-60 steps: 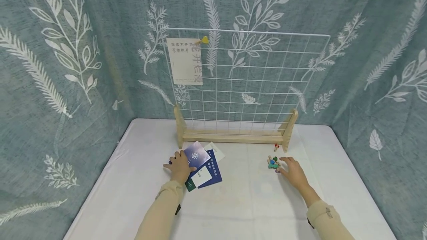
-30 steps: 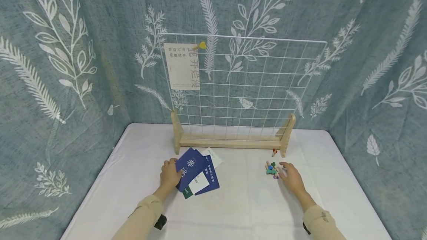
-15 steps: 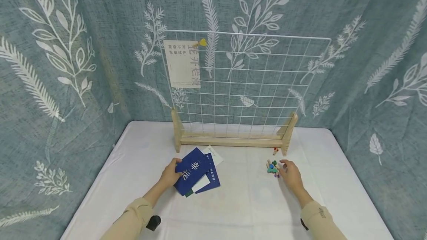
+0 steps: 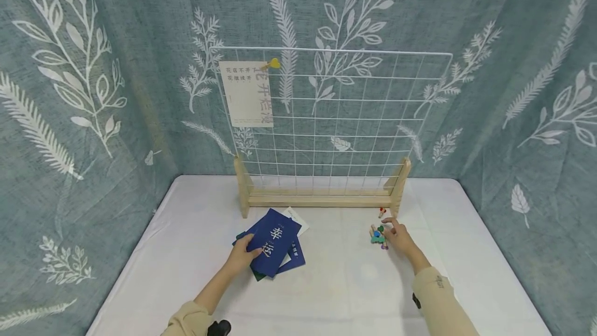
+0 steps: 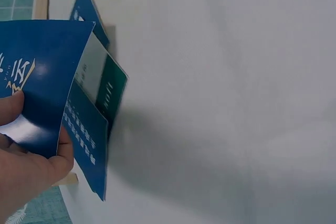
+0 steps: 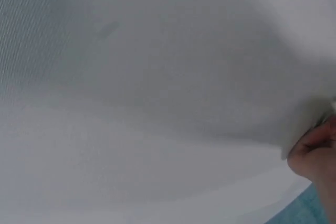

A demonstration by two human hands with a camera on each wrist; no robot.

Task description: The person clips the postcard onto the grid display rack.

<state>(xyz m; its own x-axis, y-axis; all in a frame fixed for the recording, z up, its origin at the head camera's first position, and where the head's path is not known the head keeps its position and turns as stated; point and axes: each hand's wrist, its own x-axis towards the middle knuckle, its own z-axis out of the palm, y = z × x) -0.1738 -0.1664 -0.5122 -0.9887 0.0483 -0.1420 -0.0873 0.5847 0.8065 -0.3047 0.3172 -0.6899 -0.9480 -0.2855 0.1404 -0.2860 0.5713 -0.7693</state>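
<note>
My left hand (image 4: 242, 255) pinches a dark blue card (image 4: 275, 242) with white characters, thumb on its face and fingers beneath. The left wrist view shows the blue card (image 5: 39, 72) raised over other cards, including a green one (image 5: 113, 85). Under it on the table lie another blue card (image 4: 296, 256) and a white card (image 4: 297, 220), partly covered. My right hand (image 4: 402, 241) is beside a small pile of wooden clips with coloured tops (image 4: 377, 235), thumb and index finger apart. In the right wrist view, only part of the right hand (image 6: 317, 153) shows at the edge.
A white wire grid (image 4: 336, 118) stands in a wooden base (image 4: 317, 201) at the back. A cream card (image 4: 246, 95) hangs on its upper left under a yellow heart clip (image 4: 273, 63). A lone red-topped clip (image 4: 382, 212) lies near the base's right foot.
My left hand has picked the blue card off the pile, turned it and brought it slightly right. My right hand stays by the clips, its index finger now reaching farther forward.
</note>
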